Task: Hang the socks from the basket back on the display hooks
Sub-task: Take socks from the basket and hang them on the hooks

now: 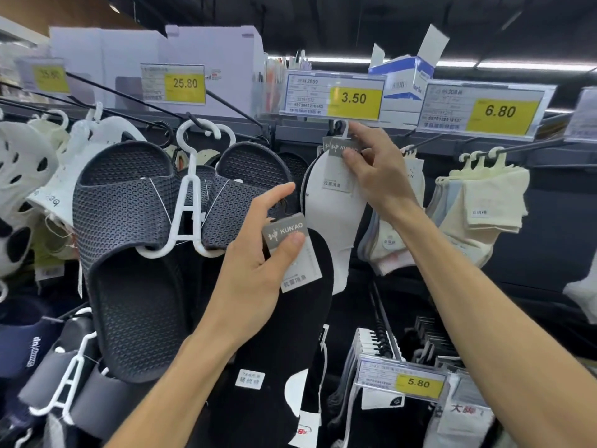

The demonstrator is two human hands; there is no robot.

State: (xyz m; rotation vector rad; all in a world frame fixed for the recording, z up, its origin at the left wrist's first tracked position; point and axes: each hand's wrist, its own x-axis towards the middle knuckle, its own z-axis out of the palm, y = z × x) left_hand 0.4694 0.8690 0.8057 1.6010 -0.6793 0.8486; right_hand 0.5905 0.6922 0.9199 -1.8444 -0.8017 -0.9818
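Note:
My right hand (374, 171) pinches the grey KUN'AO header card of a white sock pair (332, 227), whose small white hanger sits at the display hook (339, 126) under the 3.50 price tag (332, 97). Lower and to the left, my left hand (258, 273) grips the grey header card of a black sock pair (307, 318) that hangs down from my fingers. The basket is out of view.
Dark mesh slippers (135, 227) on a white hanger hang left of the black socks. Cream socks (484, 208) hang on a hook under the 6.80 tag (484, 109). More sock packs (403, 402) with a 5.80 tag fill the lower row.

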